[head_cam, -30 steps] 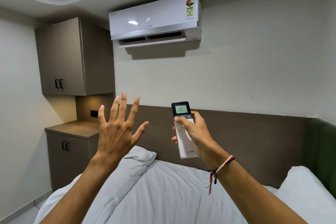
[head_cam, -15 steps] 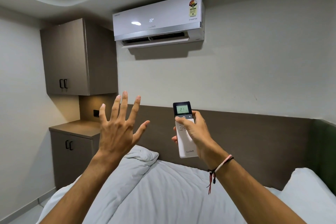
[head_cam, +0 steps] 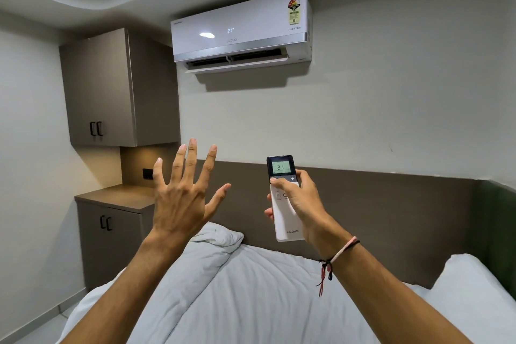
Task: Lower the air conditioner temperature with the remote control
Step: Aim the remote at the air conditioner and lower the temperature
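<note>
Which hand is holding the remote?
The right hand, with the wrist string, has the remote in its grip. The left hand is empty, fingers spread.

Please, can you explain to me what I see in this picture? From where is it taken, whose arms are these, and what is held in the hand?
There is no machine here. A person wears a camera on the head, so you look forward and down along their own two arms. The right hand holds a white remote control, thumb on its buttons; its small screen reads 21. The left hand is empty, fingers spread in the air. On the wall above hangs the air conditioner, also showing 21. Below lies a bed with white bedding.
</note>
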The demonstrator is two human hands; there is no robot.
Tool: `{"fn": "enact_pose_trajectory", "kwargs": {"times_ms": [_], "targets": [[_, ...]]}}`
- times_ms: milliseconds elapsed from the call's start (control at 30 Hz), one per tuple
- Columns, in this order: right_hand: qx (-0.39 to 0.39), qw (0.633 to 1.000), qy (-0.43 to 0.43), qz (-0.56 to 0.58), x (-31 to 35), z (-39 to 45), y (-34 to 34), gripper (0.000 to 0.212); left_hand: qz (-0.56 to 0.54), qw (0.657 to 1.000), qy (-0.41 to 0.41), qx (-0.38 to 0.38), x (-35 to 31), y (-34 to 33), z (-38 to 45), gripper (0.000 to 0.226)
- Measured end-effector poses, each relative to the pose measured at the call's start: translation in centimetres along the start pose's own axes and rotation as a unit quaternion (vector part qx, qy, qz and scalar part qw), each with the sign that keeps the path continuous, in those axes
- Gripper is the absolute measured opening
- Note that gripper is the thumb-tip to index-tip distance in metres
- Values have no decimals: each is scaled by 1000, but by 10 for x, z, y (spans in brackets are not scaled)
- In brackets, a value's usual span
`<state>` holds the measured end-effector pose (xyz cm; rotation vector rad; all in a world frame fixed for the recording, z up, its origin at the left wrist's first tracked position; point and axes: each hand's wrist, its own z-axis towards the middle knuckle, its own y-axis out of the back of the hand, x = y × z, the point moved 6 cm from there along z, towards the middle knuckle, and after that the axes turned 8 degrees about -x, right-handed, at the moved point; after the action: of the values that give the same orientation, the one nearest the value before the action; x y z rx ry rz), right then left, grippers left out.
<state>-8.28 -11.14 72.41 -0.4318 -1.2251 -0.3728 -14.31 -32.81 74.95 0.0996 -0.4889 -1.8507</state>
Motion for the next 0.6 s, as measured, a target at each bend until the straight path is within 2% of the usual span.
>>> {"fn": "enact_pose_trajectory", "kwargs": {"times_ms": [600], "targets": [[1, 1000, -19, 7, -3, -5, 3, 40, 1, 1000, 1, -1, -2, 2, -1, 81]]}}
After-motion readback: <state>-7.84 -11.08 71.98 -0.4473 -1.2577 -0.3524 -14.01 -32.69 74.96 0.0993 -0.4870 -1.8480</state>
